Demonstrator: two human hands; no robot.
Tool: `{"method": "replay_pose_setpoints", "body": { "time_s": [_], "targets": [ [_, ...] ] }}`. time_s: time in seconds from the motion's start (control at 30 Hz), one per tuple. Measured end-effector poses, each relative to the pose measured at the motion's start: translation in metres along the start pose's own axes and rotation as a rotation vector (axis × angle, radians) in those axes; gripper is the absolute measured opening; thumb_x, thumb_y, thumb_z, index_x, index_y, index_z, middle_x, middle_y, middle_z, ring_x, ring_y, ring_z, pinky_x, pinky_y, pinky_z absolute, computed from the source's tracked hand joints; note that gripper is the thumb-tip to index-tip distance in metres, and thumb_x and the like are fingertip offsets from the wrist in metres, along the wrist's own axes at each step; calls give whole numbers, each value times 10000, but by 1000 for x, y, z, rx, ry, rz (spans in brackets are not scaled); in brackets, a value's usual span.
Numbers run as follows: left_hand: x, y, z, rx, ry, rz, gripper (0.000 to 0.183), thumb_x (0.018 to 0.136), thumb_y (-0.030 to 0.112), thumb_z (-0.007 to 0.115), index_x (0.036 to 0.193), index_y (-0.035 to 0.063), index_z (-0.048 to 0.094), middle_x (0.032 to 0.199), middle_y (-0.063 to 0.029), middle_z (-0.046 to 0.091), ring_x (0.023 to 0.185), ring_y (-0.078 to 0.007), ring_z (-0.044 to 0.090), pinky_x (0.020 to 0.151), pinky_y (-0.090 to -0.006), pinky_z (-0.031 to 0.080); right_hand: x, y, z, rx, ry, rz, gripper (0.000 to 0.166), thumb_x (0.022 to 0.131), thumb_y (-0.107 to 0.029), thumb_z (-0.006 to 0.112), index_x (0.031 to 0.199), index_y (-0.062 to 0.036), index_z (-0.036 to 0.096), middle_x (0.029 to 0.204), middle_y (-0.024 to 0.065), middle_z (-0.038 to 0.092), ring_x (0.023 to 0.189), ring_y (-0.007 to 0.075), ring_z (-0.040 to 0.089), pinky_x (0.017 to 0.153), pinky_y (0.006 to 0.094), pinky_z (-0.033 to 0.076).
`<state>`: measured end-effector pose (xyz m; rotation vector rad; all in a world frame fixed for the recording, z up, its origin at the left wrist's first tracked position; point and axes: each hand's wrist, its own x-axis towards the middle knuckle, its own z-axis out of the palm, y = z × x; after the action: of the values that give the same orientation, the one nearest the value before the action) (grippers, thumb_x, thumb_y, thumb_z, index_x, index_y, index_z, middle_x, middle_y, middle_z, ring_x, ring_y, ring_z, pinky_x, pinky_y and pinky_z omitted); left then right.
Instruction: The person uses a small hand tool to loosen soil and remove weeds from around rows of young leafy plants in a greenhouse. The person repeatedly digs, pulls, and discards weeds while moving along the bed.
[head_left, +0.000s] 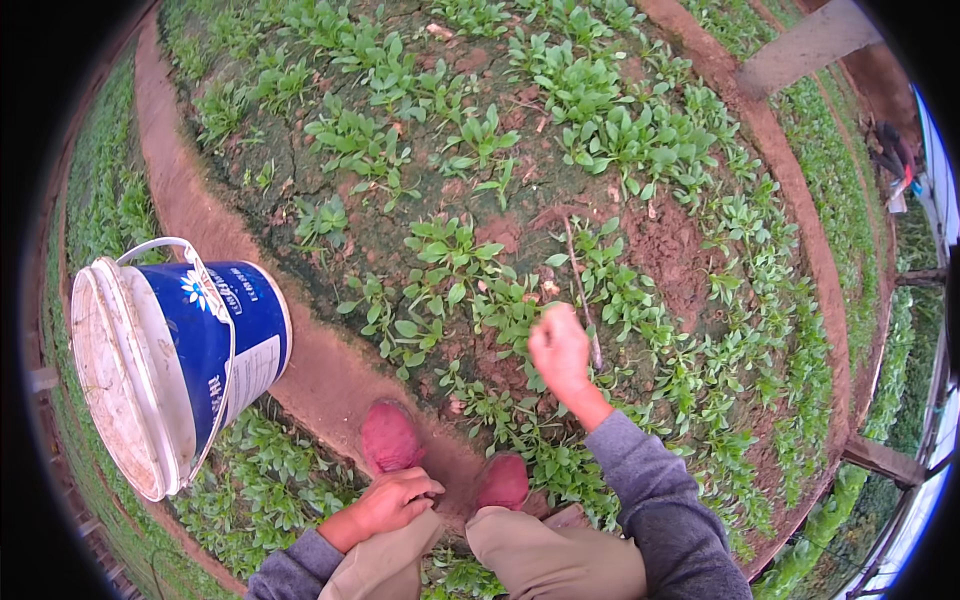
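My right hand (561, 346) is curled into a fist low over a bed of leafy green seedlings (454, 251). Its fingertips point away from me, and whether something small is pinched in them is hidden. Just right of that hand, a thin dry stick (577, 281) lies among the leaves. My left hand (396, 504) rests on my left knee, fingers loosely bent and holding nothing. Beyond it on the left stands a blue and white plastic bucket (176, 300) with a wire handle and a soil-stained white lid (120, 382). The bucket bears printed writing.
A bare dirt path (322, 352) runs diagonally under my red shoes (390, 436). More plants (262, 472) grow behind it. A concrete post (810, 49) rises at the upper right. Another person (896, 161) is far off at the right edge, near plastic sheeting (937, 180).
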<state>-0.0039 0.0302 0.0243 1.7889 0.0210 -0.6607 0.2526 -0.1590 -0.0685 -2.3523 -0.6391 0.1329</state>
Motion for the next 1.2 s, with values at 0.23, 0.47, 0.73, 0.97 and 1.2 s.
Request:
{"method": "replay_pose_setpoints", "body": {
  "time_s": [0.23,0.47,0.73,0.97,1.2],
  "targets": [
    [0,-4,4,22,30,29,237,785,61,617,1022,55,613,871,-105,584,813,-299,594,715,-371,491,-41,81,-35,-188,-60,417,331,753,-144,687,1018,-77,501,964,123,518,909,322,534,761,421,445],
    [2,-3,4,53,-6,-24,210,798,61,611,1006,36,619,917,-119,610,875,-306,602,778,-370,489,-40,94,-29,-226,-120,370,307,729,-146,706,946,-75,501,945,126,520,907,333,529,755,431,442],
    [0,-4,5,16,1,-25,206,807,66,600,1010,32,618,936,-124,616,895,-307,603,799,-372,486,-27,85,-38,600,-214,712,113,851,-76,543,955,-49,510,769,58,528,608,174,526,549,309,445],
    [2,-4,4,26,0,-23,200,810,70,597,1004,30,621,927,-121,616,891,-304,606,796,-370,487,6,69,-25,420,23,309,460,903,-47,502,1358,-81,443,798,58,549,648,133,509,592,268,426],
    [4,-2,5,37,15,-21,201,809,67,592,1005,36,622,924,-116,615,881,-303,606,791,-365,490,55,55,-7,17,68,262,424,872,-81,538,1293,-53,490,970,241,621,863,395,609,754,450,482]
  ]
}}
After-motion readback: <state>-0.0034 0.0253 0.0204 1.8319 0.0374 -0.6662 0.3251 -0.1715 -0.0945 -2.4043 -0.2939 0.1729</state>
